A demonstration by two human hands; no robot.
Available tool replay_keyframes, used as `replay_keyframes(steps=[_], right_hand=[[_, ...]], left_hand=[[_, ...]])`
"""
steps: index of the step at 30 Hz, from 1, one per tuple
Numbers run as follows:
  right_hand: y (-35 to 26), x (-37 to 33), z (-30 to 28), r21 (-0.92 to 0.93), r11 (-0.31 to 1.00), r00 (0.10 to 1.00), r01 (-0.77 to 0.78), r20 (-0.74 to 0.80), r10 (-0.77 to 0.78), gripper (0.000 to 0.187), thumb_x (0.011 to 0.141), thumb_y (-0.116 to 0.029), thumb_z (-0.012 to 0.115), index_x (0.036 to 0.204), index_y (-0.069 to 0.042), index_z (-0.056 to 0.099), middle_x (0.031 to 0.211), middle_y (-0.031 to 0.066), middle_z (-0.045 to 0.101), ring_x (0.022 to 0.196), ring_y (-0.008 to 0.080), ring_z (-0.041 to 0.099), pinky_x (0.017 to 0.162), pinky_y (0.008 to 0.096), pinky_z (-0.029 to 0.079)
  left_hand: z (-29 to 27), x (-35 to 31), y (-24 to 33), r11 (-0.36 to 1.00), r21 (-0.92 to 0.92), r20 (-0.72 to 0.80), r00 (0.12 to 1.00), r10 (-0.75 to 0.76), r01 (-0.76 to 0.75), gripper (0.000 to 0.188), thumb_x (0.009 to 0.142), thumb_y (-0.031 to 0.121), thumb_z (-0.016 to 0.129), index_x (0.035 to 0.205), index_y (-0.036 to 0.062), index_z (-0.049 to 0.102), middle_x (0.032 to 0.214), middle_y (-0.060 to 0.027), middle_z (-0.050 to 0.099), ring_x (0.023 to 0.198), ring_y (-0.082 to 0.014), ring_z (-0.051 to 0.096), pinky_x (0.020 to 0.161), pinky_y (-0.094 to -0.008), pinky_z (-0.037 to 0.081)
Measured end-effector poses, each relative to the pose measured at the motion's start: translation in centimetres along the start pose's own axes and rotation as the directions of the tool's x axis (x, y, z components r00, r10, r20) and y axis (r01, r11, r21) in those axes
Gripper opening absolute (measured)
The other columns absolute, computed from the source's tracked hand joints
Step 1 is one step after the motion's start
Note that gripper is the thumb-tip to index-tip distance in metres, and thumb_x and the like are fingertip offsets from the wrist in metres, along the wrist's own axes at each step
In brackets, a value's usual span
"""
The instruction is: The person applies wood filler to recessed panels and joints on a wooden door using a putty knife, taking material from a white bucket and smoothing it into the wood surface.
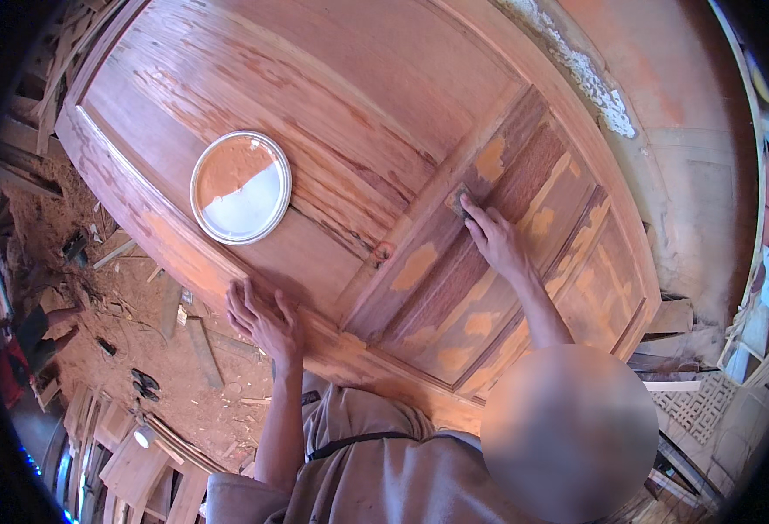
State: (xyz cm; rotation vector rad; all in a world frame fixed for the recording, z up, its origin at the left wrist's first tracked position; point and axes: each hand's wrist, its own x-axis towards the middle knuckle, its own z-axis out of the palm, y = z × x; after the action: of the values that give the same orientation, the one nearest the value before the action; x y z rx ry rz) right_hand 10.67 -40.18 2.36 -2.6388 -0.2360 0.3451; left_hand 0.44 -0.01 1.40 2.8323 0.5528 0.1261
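A large reddish wooden door (341,113) with framed panels lies in front of me, marked by dark wet-looking streaks and patches of orange filler (415,266). My right hand (493,240) holds a small flat brownish piece (458,201) against the crossrail between the panels; its exact kind is unclear. My left hand (266,319) rests with fingers apart on the door's near left edge. Farther left on the door sits a round white lid (253,212), partly covered with orange-brown paste or powder.
Sawdust and wood offcuts (203,349) cover the floor at left, with a pair of dark slippers (145,382). Stacked boards (135,472) stand at lower left. Another wooden panel (681,113) is at right, above a lattice piece (699,403). Part of another person (31,345) shows at far left.
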Motion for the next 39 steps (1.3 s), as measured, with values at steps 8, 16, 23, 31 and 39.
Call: replay_keyframes(steps=[8, 16, 23, 31, 39], right_hand=[[-2.8, -1.7, -4.3, -0.065, 0.996, 0.997, -0.058, 0.046, 0.061, 0.044, 0.099, -0.025, 0.056, 0.142, -0.021, 0.051, 0.105, 0.0229, 0.067, 0.094, 0.0435, 0.066, 0.076, 0.0497, 0.054], [-8.4, 2.3, -1.7, 0.006, 0.878, 0.877, -0.478, -0.038, 0.478, 0.043, 0.103, -0.028, 0.044, 0.142, -0.011, 0.048, 0.119, 0.0272, 0.064, 0.109, 0.0471, 0.061, 0.092, 0.0509, 0.050], [-11.7, 0.0, -2.3, -0.080, 0.848, 0.831, -0.524, 0.171, 0.529, 0.042, 0.100, -0.025, 0.047, 0.140, -0.010, 0.051, 0.113, 0.0307, 0.064, 0.103, 0.0475, 0.062, 0.087, 0.0537, 0.051], [-4.7, -1.1, -3.7, 0.058, 0.990, 0.992, -0.127, -0.011, 0.128, 0.045, 0.101, -0.023, 0.053, 0.145, -0.021, 0.047, 0.104, 0.0262, 0.067, 0.097, 0.0443, 0.065, 0.082, 0.0491, 0.053], [-0.3, 0.3, -0.3, -0.021, 0.999, 0.998, 0.045, -0.051, -0.046, 0.046, 0.101, -0.024, 0.054, 0.146, -0.022, 0.046, 0.092, 0.0225, 0.065, 0.086, 0.0420, 0.065, 0.073, 0.0508, 0.052]], left_hand=[[0.2, -0.2, -0.4, 0.999, -0.032, -0.039, 0.999, 0.007, -0.008, 0.058, 0.097, 0.036, 0.055, 0.145, 0.0063, 0.041, 0.154, -0.0199, 0.033, 0.146, -0.0376, 0.025, 0.118, -0.0553, 0.016], [0.0, -0.1, -0.4, 0.999, -0.029, -0.008, 1.000, -0.016, 0.015, 0.060, 0.096, 0.038, 0.055, 0.145, 0.0066, 0.039, 0.154, -0.0190, 0.033, 0.146, -0.0374, 0.025, 0.117, -0.0557, 0.016], [-0.2, -0.3, -0.4, 0.999, -0.029, 0.021, 0.999, -0.037, 0.038, 0.061, 0.096, 0.038, 0.055, 0.146, 0.0072, 0.038, 0.155, -0.0192, 0.032, 0.147, -0.0371, 0.023, 0.118, -0.0552, 0.015], [-0.4, 0.0, 0.1, 0.999, -0.041, -0.005, 1.000, -0.016, 0.016, 0.059, 0.097, 0.037, 0.055, 0.146, 0.0076, 0.039, 0.154, -0.0188, 0.034, 0.146, -0.0355, 0.026, 0.117, -0.0547, 0.015], [-0.2, 0.1, 0.1, 0.999, -0.024, 0.024, 0.999, -0.032, 0.033, 0.061, 0.095, 0.036, 0.056, 0.146, 0.0064, 0.039, 0.154, -0.0204, 0.033, 0.147, -0.0367, 0.024, 0.119, -0.0541, 0.014]])
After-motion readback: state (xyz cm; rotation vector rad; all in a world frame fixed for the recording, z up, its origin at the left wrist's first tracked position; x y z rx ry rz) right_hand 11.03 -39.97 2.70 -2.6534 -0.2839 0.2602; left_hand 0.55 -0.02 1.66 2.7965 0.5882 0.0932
